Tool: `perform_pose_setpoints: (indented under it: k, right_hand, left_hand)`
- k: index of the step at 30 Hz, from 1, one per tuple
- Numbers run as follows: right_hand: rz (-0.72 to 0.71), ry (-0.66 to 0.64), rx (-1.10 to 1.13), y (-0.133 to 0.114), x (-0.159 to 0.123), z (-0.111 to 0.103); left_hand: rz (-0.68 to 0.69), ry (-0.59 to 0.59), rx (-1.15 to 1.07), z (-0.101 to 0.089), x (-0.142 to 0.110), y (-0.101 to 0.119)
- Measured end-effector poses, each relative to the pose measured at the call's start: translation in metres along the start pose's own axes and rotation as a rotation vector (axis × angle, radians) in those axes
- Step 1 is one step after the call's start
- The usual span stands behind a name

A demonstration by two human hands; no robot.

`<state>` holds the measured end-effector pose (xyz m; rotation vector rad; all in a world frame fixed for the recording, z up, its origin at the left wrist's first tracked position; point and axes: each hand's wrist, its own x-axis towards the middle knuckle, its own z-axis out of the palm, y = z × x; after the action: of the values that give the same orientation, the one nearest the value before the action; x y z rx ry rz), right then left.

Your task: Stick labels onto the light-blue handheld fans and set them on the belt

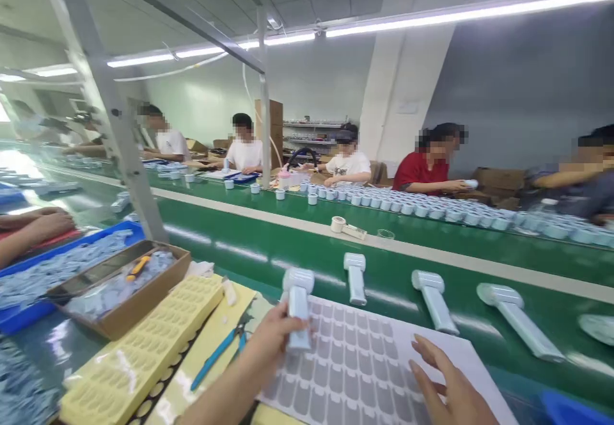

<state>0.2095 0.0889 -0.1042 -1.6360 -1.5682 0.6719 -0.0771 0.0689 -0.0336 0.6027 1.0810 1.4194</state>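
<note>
My left hand is closed around the handle of a light-blue plastic piece with a wide rounded head and a flat handle. It holds the piece above the left part of a white sheet with rows of grey rounded labels. Over the right side of this sheet, my right hand has its fingers apart and nothing in them. Similar pieces lie on the green conveyor belt beyond: one near the middle, one further right and another past it.
A yellow moulded tray, blue-handled cutters and a cardboard box of small parts lie at left. A metal post rises there. Several co-workers sit across the belt, behind rows of light-blue round parts. A tape roll rests on the divider.
</note>
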Motion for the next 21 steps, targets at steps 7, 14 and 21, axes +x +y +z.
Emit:
perform_pose_setpoints:
  k: [7,14,21]
  right_hand:
    - [-0.086,0.185,-0.164,0.018,0.002,0.000]
    - [-0.103,0.141,-0.151,0.023,0.000,0.002]
    - [-0.168,0.128,-0.131,0.047,0.007,0.014]
  left_hand:
    - [0.031,0.129,0.141,0.012,0.104,0.032]
    - [0.277,0.292,0.376,0.020,0.136,0.040]
    - [0.444,-0.172,0.705,0.008,0.052,-0.028]
